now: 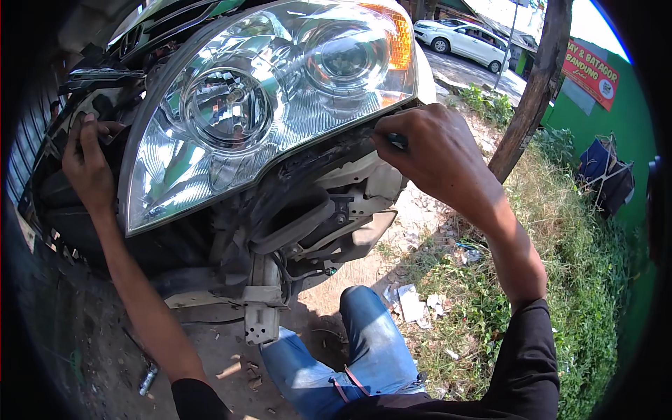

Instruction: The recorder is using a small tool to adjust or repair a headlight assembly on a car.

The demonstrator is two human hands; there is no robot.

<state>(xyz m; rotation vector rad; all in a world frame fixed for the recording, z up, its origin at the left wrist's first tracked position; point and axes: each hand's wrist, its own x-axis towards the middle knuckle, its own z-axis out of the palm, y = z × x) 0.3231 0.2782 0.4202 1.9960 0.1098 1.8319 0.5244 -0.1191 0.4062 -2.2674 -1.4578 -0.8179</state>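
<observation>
A large clear car headlight (280,157) with an orange corner lens fills the upper middle, at the front of a car whose bumper is off. To its left, my left hand (89,164) reaches among dark parts of the engine bay, fingers bent and closed around something too dark to make out. My right hand (434,147) is at the headlight's lower right edge, fingers curled in a pinch. A small dark bit shows between them, its kind unclear. Just under the headlight runs a black plastic strip (315,155).
Below the headlight a pale metal beam end (262,315) juts toward my knees in blue jeans (378,343). A small silvery cylinder (148,379) lies on the ground at left. On the right are grass, a tree trunk (535,91) and a green wall (633,126); a white car (465,42) stands behind.
</observation>
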